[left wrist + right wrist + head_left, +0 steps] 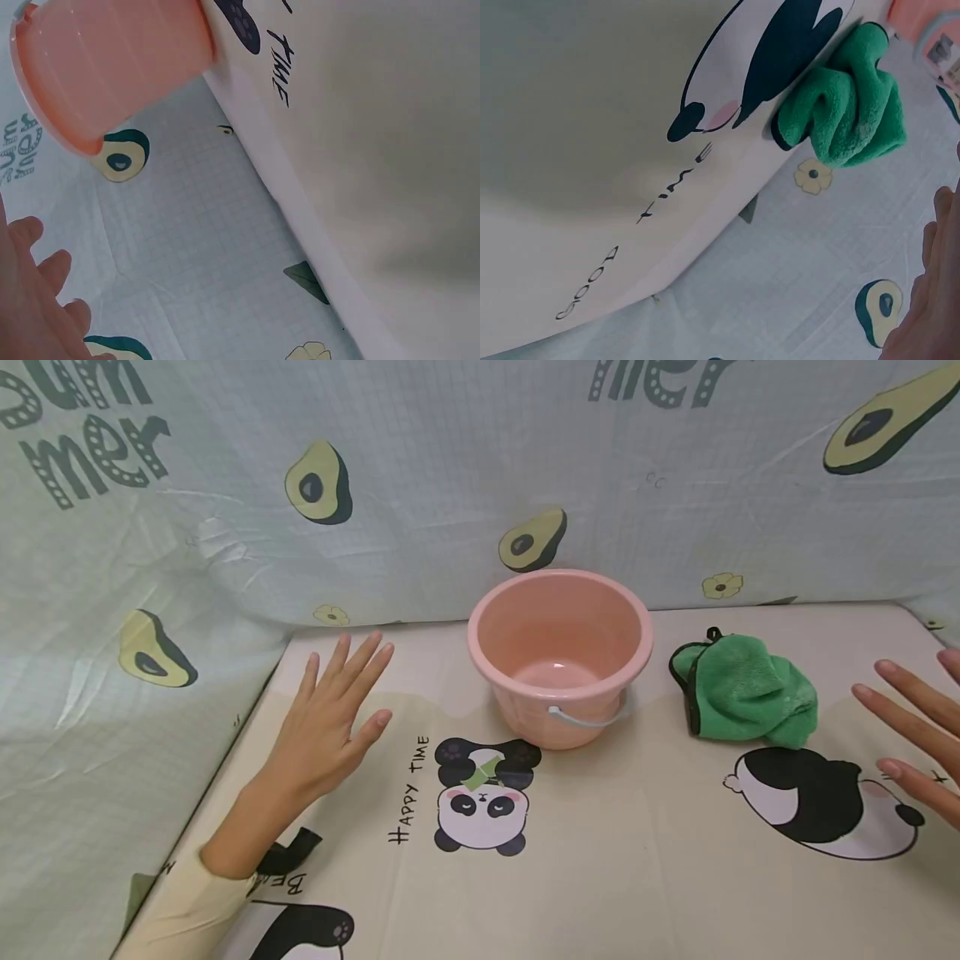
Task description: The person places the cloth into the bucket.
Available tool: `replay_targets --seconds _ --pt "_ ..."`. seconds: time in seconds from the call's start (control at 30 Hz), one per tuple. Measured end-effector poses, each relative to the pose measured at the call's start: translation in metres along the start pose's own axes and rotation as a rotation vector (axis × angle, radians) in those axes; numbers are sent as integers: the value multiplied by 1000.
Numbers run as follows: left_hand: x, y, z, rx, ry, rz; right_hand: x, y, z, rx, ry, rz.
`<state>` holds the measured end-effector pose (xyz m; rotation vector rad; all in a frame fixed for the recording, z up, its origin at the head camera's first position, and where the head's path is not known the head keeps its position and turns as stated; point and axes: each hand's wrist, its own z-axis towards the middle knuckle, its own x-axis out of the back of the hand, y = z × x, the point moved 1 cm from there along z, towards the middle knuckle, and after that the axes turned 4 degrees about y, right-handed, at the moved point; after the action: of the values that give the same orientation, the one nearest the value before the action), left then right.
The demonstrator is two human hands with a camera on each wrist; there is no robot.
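A pink bucket (558, 693) with a pale handle stands upright near the back of the table, its inside bare. To its right lies a crumpled green cloth (750, 689) with black edging and a small loop. My left hand (322, 727) hovers left of the bucket, fingers straight and thumb spread, touching nothing. At the right edge of the head view, my right hand (926, 727) is partly cut off; its fingers are extended and hold nothing. The cloth is the nearest thing to it. The right wrist view shows the cloth (844, 105) beside the bucket (911, 19).
A pale tablecloth (637, 877) printed with pandas and lettering covers the table. Behind and to the left hangs a light sheet (420, 460) with avocado prints, meeting the table's back edge. A short black strip (290, 852) lies by the left forearm.
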<state>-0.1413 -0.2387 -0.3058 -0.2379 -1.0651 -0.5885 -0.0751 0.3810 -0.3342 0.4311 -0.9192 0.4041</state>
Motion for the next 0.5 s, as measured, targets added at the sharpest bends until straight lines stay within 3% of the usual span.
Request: replay_targets --seconds 0.17,0.5 --pt "-3 4 3 13 20 -63 -1 -3 3 -22 -5 9" --pt "-7 12 12 13 44 -169 -8 -3 10 26 6 23"
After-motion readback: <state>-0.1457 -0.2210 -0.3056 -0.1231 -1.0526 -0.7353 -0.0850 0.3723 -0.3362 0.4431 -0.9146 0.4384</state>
